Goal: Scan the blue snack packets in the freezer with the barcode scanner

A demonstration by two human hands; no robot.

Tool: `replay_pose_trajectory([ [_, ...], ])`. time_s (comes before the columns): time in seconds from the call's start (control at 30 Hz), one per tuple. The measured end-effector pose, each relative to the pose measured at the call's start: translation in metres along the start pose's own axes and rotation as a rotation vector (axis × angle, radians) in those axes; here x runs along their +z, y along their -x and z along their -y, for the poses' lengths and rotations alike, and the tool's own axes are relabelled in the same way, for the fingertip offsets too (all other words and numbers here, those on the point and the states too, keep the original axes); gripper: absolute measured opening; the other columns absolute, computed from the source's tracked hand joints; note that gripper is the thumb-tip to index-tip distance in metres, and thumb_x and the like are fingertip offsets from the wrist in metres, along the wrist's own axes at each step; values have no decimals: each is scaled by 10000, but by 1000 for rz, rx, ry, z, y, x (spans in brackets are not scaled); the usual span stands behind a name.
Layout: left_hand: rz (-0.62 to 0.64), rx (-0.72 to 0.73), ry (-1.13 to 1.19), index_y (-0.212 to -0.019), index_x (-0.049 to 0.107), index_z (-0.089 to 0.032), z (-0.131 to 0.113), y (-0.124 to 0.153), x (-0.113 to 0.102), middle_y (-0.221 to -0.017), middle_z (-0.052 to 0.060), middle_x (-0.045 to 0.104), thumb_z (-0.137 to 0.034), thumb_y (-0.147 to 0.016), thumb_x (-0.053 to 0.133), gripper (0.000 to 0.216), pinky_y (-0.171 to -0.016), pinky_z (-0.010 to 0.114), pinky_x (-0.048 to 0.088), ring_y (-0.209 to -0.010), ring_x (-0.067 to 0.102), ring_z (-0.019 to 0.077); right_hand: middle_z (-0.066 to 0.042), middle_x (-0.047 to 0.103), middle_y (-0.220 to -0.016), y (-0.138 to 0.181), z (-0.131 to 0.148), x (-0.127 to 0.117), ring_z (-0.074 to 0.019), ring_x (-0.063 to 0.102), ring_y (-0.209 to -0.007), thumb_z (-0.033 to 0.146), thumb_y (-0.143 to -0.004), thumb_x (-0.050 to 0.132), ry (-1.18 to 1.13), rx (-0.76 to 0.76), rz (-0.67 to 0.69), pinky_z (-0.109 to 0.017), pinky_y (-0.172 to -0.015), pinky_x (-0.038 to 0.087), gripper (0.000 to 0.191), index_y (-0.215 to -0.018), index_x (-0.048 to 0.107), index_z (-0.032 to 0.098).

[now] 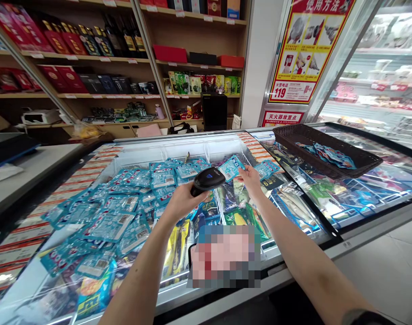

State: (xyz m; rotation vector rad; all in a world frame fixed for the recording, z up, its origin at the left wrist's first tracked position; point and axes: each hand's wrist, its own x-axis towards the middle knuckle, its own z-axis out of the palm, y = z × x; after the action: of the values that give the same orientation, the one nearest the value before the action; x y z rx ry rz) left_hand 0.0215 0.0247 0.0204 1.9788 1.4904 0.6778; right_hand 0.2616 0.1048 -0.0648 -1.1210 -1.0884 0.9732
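Observation:
My left hand [184, 201] is wrapped round the handle of a black barcode scanner [209, 179], whose head points to the right. Just beyond the scanner, my right hand [251, 180] pinches the edge of a light blue snack packet [232, 168], its printed label side facing up. Another blue packet [267, 169] lies on the glass to the right of my right hand. Many similar blue packets [114, 224] are heaped on the glass to the left of my hands. A pixelated patch hides an area in front of me.
Beneath is a chest freezer with a glass top [178, 293] and frozen goods in wire baskets. A dark brown woven basket [361, 169] at the right holds more packets. Shelves [195, 67] of bottles and boxes stand behind, and a counter [39, 167] is at the left.

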Motion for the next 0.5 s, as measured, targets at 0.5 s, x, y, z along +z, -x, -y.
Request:
replay_pose_trajectory([
  [0.5, -111, -38, 93, -802, 600, -144, 12, 8, -12, -527, 12, 614, -515, -734, 565, 379, -460, 235, 385, -486, 581, 167, -39, 660, -640, -9, 19, -28, -241, 647, -591, 522, -771, 521, 251, -159, -209, -374, -586, 515, 364, -958, 532, 210],
])
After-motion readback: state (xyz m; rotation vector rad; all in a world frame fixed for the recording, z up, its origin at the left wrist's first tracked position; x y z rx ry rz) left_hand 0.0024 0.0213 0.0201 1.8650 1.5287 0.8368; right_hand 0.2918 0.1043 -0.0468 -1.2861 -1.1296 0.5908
